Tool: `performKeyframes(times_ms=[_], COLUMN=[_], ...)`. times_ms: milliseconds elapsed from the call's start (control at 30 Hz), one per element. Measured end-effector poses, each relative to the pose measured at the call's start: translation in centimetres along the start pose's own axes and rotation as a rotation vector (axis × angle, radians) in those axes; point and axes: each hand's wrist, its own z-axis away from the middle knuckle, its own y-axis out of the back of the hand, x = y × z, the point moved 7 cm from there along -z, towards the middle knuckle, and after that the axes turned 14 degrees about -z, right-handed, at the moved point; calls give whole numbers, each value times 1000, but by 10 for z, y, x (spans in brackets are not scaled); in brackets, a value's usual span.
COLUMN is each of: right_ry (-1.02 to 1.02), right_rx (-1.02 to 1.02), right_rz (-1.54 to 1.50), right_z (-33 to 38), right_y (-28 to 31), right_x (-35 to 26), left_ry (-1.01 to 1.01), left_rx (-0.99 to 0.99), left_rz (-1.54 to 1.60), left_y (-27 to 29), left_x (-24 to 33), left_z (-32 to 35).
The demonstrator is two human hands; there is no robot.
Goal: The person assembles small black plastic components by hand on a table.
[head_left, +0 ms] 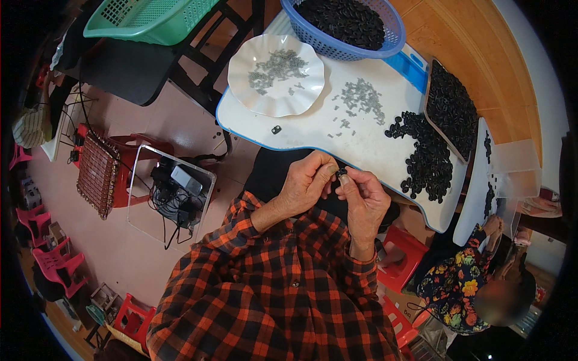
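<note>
My left hand and my right hand meet in front of my chest, at the near edge of the white table. Between thumb and fingertips, my right hand pinches a small black plastic part. The left fingers are pinched together right beside it; what they hold, if anything, is too small to make out. One similar black part with two holes lies alone on the table. Small clear pieces are scattered farther back, and a heap of black parts spreads to the right.
A white scalloped plate bears more clear pieces. Behind stands a blue basket of black parts; a tray of black parts is at right. A co-worker's flowered sleeve shows lower right. A clear bin of cables sits left.
</note>
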Motion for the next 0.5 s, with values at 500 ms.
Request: performKeyframes(times_ms=[500], right_ry=[83], right_rx=[-12], right_rz=[74], right_z=[2], right_y=[-2], right_x=[4], left_ry=[-57], left_rx=[50], left_rz=[-134], left_y=[2], left_x=[3], left_z=[1])
